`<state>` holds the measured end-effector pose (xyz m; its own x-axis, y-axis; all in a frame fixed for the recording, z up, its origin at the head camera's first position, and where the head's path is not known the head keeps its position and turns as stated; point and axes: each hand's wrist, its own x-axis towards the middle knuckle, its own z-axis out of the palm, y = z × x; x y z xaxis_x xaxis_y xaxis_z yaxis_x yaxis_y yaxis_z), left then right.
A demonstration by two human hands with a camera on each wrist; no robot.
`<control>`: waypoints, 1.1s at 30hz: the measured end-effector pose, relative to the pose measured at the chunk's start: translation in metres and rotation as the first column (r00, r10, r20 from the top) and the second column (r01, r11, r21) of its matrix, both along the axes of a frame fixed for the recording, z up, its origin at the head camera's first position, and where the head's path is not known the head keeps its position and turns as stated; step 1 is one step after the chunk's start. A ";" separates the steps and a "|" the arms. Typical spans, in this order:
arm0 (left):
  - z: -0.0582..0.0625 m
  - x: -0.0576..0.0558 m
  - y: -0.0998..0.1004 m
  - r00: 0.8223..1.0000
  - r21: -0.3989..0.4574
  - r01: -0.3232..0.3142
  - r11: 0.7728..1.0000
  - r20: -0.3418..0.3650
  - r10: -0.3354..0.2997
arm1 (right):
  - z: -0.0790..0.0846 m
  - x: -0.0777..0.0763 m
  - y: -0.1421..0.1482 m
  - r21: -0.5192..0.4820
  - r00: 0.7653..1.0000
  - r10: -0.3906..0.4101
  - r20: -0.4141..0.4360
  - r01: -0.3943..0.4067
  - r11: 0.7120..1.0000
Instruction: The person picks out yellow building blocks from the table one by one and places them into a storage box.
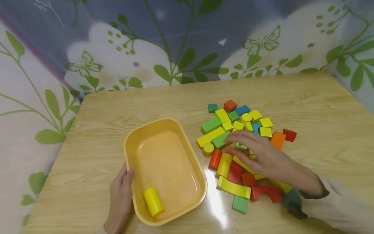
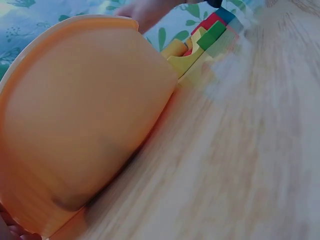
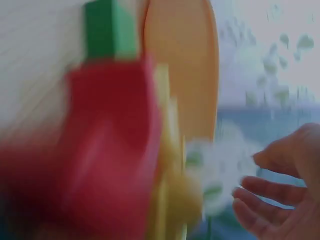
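My left hand (image 1: 121, 191) grips the left wall of a yellow-orange plastic tray (image 1: 166, 122), thumb over the rim. Inside the tray, near its front left corner, lies a yellow cylinder block (image 1: 153, 202). To the right, my right hand (image 1: 263, 156) hovers over a spread of coloured blocks with its fingers apart and nothing between them. Under its fingertips are a green block (image 1: 220, 140) and a red block partly hidden by the hand. In the right wrist view the hand (image 3: 280, 185) shows loosely extended fingers; a red arch block (image 3: 115, 140) is blurred up close.
The blocks include a red cylinder (image 1: 215, 159), a larger yellow cylinder (image 1: 224, 165), a yellow curved block (image 1: 233, 188) and a red arch (image 1: 266, 193). All lie on a wooden table (image 1: 96, 146). A wall with a leaf and butterfly pattern (image 1: 187, 42) borders its back edge.
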<state>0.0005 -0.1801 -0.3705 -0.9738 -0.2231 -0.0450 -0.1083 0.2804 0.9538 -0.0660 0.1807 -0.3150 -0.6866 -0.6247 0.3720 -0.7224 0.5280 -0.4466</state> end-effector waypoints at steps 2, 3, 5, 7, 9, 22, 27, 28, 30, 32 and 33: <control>0.001 0.000 -0.001 1.000 0.006 0.005 1.000 -0.006 -0.005 | -0.002 0.001 0.027 0.043 0.998 -0.055 -0.010 0.055 0.998; 0.001 -0.001 -0.001 1.000 0.003 0.005 1.000 -0.008 -0.005 | -0.004 0.002 0.039 0.057 0.998 -0.069 -0.007 0.070 0.996; 0.002 -0.001 -0.001 1.000 -0.003 0.007 1.000 -0.009 -0.007 | -0.009 0.007 0.058 0.085 0.996 -0.090 0.002 0.089 0.992; 0.003 -0.001 -0.001 1.000 -0.015 0.010 1.000 -0.011 -0.011 | -0.014 0.013 0.072 0.088 0.995 -0.099 0.030 0.096 0.991; 0.003 -0.001 -0.002 1.000 -0.027 0.008 1.000 -0.015 -0.009 | -0.018 0.020 0.081 0.089 0.993 -0.111 0.049 0.106 0.990; 0.001 -0.001 0.000 1.000 -0.003 0.000 1.000 -0.012 0.000 | -0.034 0.045 0.110 0.196 0.967 -0.230 0.112 0.206 0.959; 0.001 0.000 0.000 1.000 -0.019 0.009 1.000 -0.006 -0.009 | -0.038 0.049 0.114 0.273 0.945 -0.276 0.173 0.223 0.936; 0.001 0.000 0.000 1.000 -0.017 0.013 1.000 -0.007 -0.013 | -0.038 0.050 0.113 0.283 0.936 -0.289 0.199 0.227 0.932; 0.000 0.000 0.000 1.000 -0.009 0.014 1.000 -0.008 -0.014 | -0.038 0.051 0.111 0.313 0.915 -0.319 0.245 0.237 0.920; 0.000 0.000 0.000 1.000 -0.002 0.013 1.000 -0.010 -0.013 | -0.038 0.051 0.109 0.339 0.891 -0.351 0.288 0.248 0.907; 0.000 0.000 0.000 1.000 0.002 0.014 1.000 -0.010 -0.014 | -0.037 0.051 0.108 0.356 0.877 -0.366 0.312 0.249 0.901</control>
<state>0.0005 -0.1802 -0.3705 -0.9772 -0.2095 -0.0356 -0.0949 0.2799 0.9553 -0.0153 0.2883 -0.3518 -0.9105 -0.3988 -0.1092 -0.3181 0.8444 -0.4310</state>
